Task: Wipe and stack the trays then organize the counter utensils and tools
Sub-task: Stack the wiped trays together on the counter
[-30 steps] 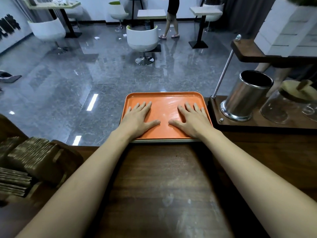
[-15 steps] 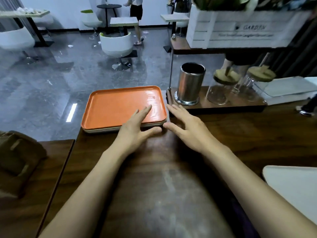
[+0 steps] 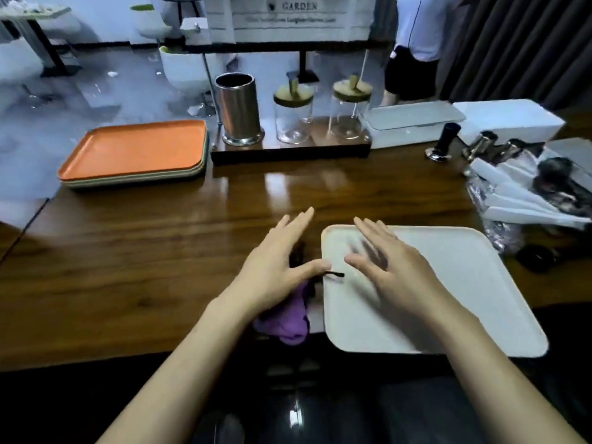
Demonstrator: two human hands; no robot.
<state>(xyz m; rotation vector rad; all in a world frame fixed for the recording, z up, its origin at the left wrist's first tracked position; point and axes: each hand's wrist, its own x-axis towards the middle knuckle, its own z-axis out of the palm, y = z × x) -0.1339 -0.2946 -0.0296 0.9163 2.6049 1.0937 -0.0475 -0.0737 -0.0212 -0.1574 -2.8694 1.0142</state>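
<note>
A stack of trays with an orange tray [image 3: 134, 149] on top sits at the far left of the wooden counter [image 3: 144, 251]. A white tray [image 3: 448, 283] lies near the front edge on the right. My right hand [image 3: 394, 267] hovers over its left part with fingers spread and straight, blurred. My left hand [image 3: 275, 267] is open just left of that tray, above a purple cloth [image 3: 288, 318] that it partly hides. A thin dark object [image 3: 334, 274] lies at the white tray's left edge.
A steel utensil cup [image 3: 238, 108] and two lidded glass jars [image 3: 293, 113] stand on a dark stand at the back. White boxes [image 3: 413, 121], metal tools [image 3: 480, 144] and wrapped cutlery [image 3: 519, 193] crowd the right side. A person [image 3: 416, 43] stands behind the counter.
Both hands left the orange tray stack and drew back and to the right, now over the white tray and the purple cloth. The view swung right.
</note>
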